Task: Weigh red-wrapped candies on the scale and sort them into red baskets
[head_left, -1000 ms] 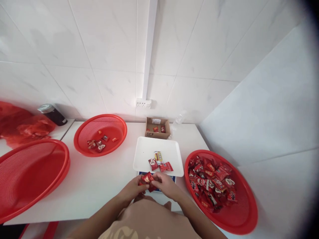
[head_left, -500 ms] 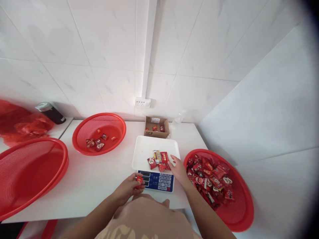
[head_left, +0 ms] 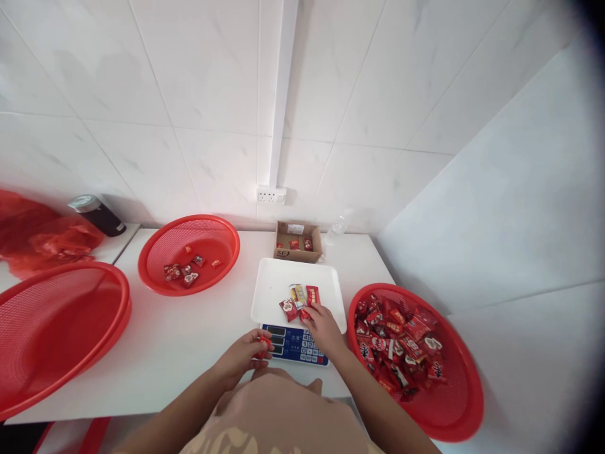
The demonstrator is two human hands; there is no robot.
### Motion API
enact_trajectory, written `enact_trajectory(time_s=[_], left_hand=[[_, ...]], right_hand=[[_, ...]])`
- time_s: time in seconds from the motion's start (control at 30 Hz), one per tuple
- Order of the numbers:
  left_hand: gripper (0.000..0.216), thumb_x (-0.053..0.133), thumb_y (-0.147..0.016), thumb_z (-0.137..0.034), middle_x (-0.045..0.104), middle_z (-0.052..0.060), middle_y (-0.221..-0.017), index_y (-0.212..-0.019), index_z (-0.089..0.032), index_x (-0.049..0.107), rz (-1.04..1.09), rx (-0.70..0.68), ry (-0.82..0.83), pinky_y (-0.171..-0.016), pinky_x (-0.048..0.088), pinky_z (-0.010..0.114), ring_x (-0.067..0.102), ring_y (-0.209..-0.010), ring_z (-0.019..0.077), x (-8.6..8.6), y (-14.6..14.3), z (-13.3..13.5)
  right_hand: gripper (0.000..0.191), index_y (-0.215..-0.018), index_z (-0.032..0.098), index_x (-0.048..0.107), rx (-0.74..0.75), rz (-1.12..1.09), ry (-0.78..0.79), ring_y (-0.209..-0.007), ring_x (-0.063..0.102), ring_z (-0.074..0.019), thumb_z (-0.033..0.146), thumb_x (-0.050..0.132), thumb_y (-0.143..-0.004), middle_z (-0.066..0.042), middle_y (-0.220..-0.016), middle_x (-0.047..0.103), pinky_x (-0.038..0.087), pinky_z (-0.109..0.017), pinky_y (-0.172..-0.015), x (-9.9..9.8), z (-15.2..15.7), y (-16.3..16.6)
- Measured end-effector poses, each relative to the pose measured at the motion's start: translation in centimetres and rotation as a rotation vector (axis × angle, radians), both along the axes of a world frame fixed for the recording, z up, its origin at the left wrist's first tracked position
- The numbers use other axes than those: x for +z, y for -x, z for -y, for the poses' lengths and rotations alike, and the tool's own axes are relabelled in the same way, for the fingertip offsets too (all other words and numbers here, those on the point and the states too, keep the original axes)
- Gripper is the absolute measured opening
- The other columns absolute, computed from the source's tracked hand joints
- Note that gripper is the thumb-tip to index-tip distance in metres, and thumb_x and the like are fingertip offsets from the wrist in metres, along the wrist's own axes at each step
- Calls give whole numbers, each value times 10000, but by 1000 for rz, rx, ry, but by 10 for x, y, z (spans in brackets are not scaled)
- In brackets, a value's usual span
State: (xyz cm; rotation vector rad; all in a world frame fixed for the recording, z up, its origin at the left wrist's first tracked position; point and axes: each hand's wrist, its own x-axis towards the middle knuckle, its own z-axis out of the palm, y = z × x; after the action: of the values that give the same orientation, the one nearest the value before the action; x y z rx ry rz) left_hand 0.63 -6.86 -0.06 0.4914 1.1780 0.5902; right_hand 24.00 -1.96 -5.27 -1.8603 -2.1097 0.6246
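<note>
Left fingers (head_left: 259, 333) clamp a red packet (head_left: 265, 343); right fingers (head_left: 314, 309) touch another packet (head_left: 304, 313), grip unclear; a yellow packet (head_left: 298, 296) points lengthwise forward.

1 black-and-silver cylindrical flask (head_left: 101, 217) sits just beside crumpled translucent red plastic bagging (head_left: 50, 239), 1 straight white trunking strip (head_left: 281, 94) runs down the grey-veined white tiled wall (head_left: 208, 82) to 1 white rectangular socket (head_left: 271, 195), and 1 clear plastic bottle (head_left: 339, 224) is near the wall.

Packets (head_left: 299, 296) on a scale pan (head_left: 275, 282) — box (head_left: 302, 256) just behind, 1 basket (head_left: 459, 398) right, more baskets (head_left: 66, 337) left.
</note>
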Motion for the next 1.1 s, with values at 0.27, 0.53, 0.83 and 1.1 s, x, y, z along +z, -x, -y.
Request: enact_trajectory(time_s=[0.27,0.53,0.83,1.1], left_hand=[[341,732,-612,-263,651,47,-868,-910,-182,589,23,16,5,-765,444,313,602,-787,162,-4,4,-1],[388,792,-570,-367,673,52,-896,-821,-171,571,49,22,-19,-812,444,319,625,-773,158,-2,2,0],[268,704,-656,-331,639,-21,-633,-802,-196,524,-104,-225,-220,-567,388,241,556,-562,124,-7,-12,0],[284,669,-678,-423,611,-16,-600,-755,-200,511,-168,-267,-273,-555,362,246,528,-553,133,-6,-17,0]], right_hand=[[352,-1161,229,613,-16,17,-22,-1188,462,-232,262,459,-846,-84,-1254,546,372,-362,-1002,4,-4,5],[325,-1132,224,610,14,47,-115,-1251,403,-256,254,461,-845,-108,-1308,502,341,-424,-1013,16,8,12],[233,-808,189,650,192,-422,335,-695,587,-144,320,463,-852,-16,-769,681,388,-242,-618,53,42,52],[207,-674,177,556,50,-503,379,-615,495,-117,316,483,-808,15,-642,586,342,-228,-578,51,42,47]])
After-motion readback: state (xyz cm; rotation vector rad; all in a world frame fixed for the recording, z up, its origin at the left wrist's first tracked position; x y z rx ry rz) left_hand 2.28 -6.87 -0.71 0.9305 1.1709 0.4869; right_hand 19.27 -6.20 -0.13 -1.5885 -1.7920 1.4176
